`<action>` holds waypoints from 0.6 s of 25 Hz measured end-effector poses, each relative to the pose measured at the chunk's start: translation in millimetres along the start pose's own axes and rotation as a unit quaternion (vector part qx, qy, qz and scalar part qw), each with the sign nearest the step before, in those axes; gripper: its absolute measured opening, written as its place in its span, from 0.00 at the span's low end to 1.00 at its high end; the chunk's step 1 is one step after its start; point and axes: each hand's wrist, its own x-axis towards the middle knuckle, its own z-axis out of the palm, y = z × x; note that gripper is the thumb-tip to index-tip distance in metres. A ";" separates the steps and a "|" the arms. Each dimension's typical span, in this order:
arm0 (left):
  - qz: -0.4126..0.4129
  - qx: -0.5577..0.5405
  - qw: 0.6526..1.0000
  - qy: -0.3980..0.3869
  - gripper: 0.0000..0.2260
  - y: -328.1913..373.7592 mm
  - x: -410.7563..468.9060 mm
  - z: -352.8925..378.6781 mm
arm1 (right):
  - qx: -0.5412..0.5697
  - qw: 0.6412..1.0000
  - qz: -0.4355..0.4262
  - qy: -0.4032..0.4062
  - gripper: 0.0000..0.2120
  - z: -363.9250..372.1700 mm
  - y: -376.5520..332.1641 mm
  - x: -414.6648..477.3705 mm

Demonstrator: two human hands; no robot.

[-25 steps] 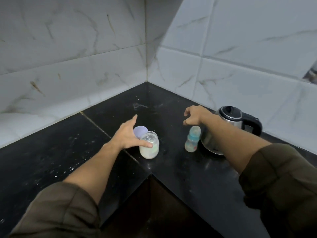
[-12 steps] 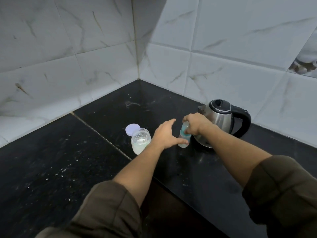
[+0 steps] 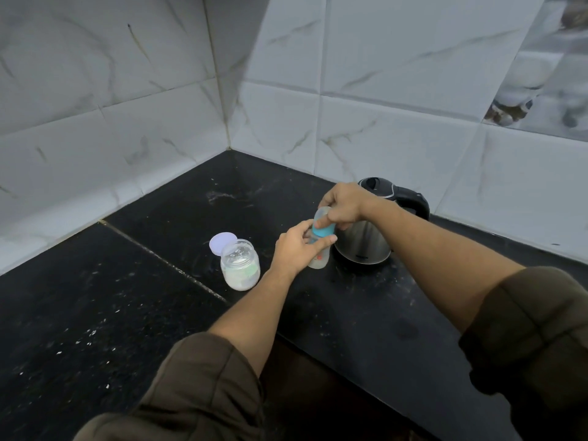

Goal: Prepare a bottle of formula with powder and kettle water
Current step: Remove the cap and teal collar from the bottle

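A small baby bottle (image 3: 320, 256) with a teal collar and clear cap stands on the black counter, right in front of the steel kettle (image 3: 362, 241). My left hand (image 3: 294, 249) grips the bottle's body from the left. My right hand (image 3: 342, 203) comes from above and holds the bottle's cap and teal collar. An open glass jar (image 3: 240, 265) with white powder in it stands to the left of the bottle. Its pale lilac lid (image 3: 222, 242) lies behind it on the counter.
The black stone counter (image 3: 127, 297) fills a corner of white marble-look tiled walls (image 3: 111, 138). A grout seam runs diagonally across it left of the jar. The counter's inner front edge drops off below my forearms. White specks dot the left slab.
My left hand left the powder jar and moved right to take hold of the bottle's body. My right hand came down onto the bottle's top and closed round it.
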 end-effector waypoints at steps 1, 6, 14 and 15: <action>0.005 0.005 1.000 0.000 0.23 1.5 0.1 -0.2 | -0.008 1.000 -0.004 -0.003 0.12 -1.5 -0.5 -2.7; 0.027 0.028 0.999 0.000 0.23 7.3 1.3 -2.9 | -0.077 0.996 -0.049 0.000 0.15 -7.5 -2.4 -15.6; 0.044 0.012 0.999 -0.020 0.21 10.2 -1.0 -5.6 | -0.130 0.987 -0.096 0.000 0.21 -7.7 0.5 -35.4; 0.044 0.020 0.998 -0.030 0.21 10.3 -1.4 -5.8 | -0.138 0.985 -0.104 0.000 0.20 -6.1 2.2 -39.3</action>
